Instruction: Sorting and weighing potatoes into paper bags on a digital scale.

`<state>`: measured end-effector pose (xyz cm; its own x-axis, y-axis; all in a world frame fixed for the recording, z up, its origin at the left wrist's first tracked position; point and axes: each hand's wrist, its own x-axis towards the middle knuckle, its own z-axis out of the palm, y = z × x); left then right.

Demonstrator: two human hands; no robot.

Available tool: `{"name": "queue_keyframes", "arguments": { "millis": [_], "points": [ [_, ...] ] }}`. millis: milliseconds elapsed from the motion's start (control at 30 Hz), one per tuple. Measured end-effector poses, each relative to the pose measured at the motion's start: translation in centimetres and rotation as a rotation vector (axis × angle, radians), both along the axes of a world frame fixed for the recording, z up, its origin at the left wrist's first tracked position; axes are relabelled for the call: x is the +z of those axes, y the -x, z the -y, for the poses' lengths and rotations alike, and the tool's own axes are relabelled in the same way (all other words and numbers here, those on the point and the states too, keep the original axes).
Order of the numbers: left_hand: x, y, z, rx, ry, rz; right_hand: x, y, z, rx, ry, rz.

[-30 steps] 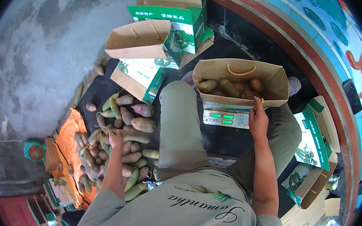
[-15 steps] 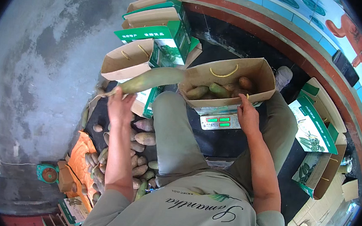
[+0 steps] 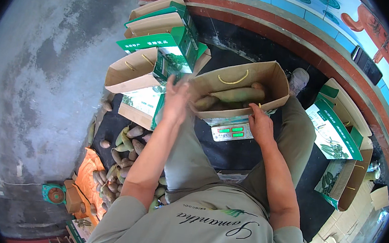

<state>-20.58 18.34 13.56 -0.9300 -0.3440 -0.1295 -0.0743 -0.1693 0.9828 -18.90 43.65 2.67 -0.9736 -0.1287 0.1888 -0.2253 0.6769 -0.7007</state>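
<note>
A large green radish (image 3: 240, 95) lies on top of other radishes in an open cardboard box (image 3: 235, 74) with yellow cord handles. The box rests on a scale (image 3: 232, 131) with green lit displays between my knees. My left hand (image 3: 177, 100) is just off the box's left end, blurred by motion, its fingers apart and nothing visible in them. With its fingers at the near rim, by the yellow cord, my right hand (image 3: 262, 123) grips the box's edge.
Open green-and-brown boxes (image 3: 132, 69) stand at the upper left, and more boxes (image 3: 337, 129) at the right. A pile of radishes (image 3: 121, 161) lies left of my leg, beside an orange sheet (image 3: 90, 163). A phone (image 3: 367, 65) sits on the ledge.
The large green radish has gone from my left hand into the box. My left hand has moved right, to the box's left end, and let go. The right hand stays at the rim.
</note>
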Motion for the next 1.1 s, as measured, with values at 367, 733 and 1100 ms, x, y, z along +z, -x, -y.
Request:
{"name": "queue_keyframes", "arguments": {
  "millis": [367,733,1100],
  "points": [
    [-6.4,-12.7,16.0,0.291,0.530,0.126,0.4,0.0,0.2,-0.008,-0.039,0.015],
    [-25.4,-32.9,20.5,-0.221,1.042,0.934,0.0,-0.4,0.5,-0.008,-0.016,-0.026],
    [-38.1,-49.7,20.0,-0.445,0.925,1.070,0.2,-0.7,1.0,-0.027,-0.024,0.010]
  ]
}}
